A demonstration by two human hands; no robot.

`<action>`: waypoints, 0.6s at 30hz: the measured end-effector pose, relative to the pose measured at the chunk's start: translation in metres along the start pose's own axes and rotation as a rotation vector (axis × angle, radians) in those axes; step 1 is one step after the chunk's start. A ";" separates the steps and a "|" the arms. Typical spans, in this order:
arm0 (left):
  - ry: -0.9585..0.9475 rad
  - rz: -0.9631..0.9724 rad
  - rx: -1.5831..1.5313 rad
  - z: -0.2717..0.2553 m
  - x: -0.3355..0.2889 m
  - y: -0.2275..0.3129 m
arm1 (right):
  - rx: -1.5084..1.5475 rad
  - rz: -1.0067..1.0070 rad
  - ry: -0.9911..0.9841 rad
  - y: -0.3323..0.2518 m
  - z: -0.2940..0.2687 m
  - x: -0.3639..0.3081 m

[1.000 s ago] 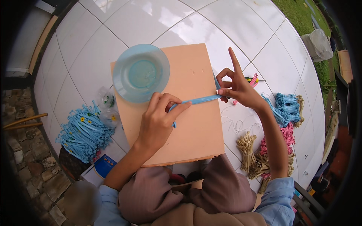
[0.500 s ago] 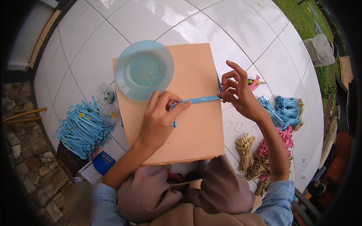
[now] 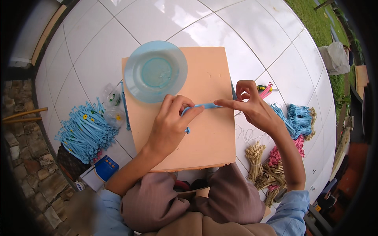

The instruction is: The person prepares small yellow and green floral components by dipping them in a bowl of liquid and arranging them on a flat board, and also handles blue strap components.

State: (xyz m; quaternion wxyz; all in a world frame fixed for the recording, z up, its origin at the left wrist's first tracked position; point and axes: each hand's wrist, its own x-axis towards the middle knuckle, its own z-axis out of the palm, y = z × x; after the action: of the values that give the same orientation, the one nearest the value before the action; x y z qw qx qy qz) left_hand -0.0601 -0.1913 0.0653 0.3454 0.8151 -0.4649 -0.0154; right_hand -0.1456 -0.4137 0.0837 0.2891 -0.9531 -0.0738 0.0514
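A narrow light-blue strip is held level above a peach-coloured board across my lap. My left hand pinches it between thumb and fingers, and a loop with a small knotted end hangs below that grip. The right end of the visible strip meets my right hand, whose fingertips close on it while the other fingers curl. Beyond my left hand, a translucent blue bowl rests on the board's far left corner, with some clear bits or liquid inside. Another blue strip lies along the board's left edge.
Left on the white tiles lies a heap of knotted blue strips, beside clear plastic bags and a blue-and-white box. At right are blue bundles, beige bundles, pink bundles and a screwdriver.
My right hand has moved left along the strip, so a shorter length shows between the hands. Its raised fingers have curled down. My left hand keeps its pinch.
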 end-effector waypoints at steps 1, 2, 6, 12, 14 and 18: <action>-0.003 0.002 -0.010 0.000 0.000 0.000 | -0.002 -0.001 -0.001 0.000 0.000 0.000; -0.002 0.001 -0.009 0.000 0.000 0.000 | -0.005 0.001 -0.016 0.002 0.000 -0.001; -0.008 -0.001 -0.010 0.000 -0.001 0.000 | -0.044 0.009 -0.050 0.002 0.000 -0.001; -0.016 -0.007 -0.001 0.002 0.000 0.001 | -0.056 -0.063 -0.010 0.006 -0.001 -0.003; -0.014 -0.011 -0.005 0.003 0.000 0.001 | -0.055 -0.082 -0.017 0.009 -0.001 -0.004; -0.008 0.007 0.000 0.003 -0.001 0.000 | 0.463 0.162 0.112 0.017 0.005 0.000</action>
State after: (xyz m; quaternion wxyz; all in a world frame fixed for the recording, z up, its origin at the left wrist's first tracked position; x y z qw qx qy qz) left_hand -0.0612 -0.1922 0.0632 0.3435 0.8133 -0.4692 -0.0172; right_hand -0.1440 -0.4250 0.0697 0.4982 -0.8657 0.0327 0.0370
